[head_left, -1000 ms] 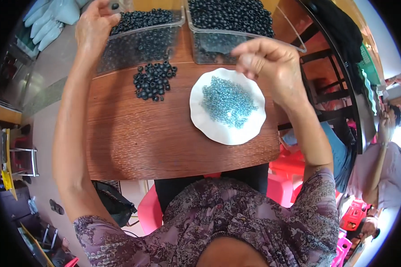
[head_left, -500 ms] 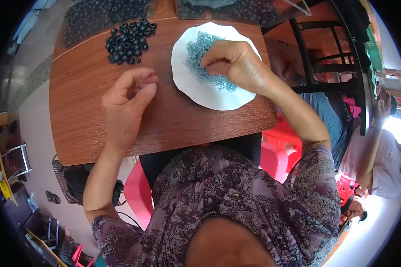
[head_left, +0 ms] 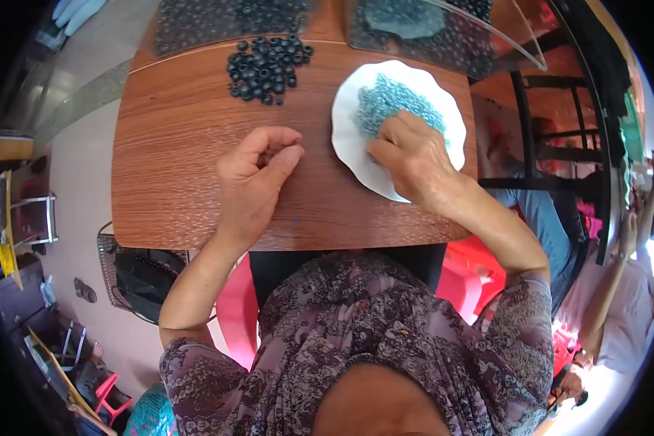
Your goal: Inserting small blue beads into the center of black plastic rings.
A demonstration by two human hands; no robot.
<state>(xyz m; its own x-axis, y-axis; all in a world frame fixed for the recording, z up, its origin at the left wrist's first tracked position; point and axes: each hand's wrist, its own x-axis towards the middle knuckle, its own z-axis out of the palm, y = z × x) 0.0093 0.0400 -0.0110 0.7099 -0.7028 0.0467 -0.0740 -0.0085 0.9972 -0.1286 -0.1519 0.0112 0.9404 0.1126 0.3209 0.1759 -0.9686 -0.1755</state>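
Observation:
A white plate [head_left: 346,161] with a wavy rim stands on the right of the wooden table, with a heap of small pale blue-green beads [head_left: 385,98] in it. My right hand [head_left: 423,161] is over the plate's near side, fingers curled and pinched together at the edge of the heap; what they hold, if anything, is hidden. To the left of the plate, above bare wood, my left hand [head_left: 256,174] is closed, its thumb and forefinger tips brought together. Anything in that pinch is too small to make out. Beyond it lies a pile of black round beads [head_left: 265,69].
Clear sheets or trays [head_left: 232,25] with more dark beads lie along the table's far side. A black metal frame [head_left: 527,131] stands to the right. Pink stools [head_left: 463,272] and a dark basket [head_left: 149,280] are below the table edge. Another person [head_left: 618,312] sits at far right.
My view has shifted, so the table appears further right. My right hand has come nearer over the plate, its fingers curling in. The left hand's thumb and forefinger have drawn closer together.

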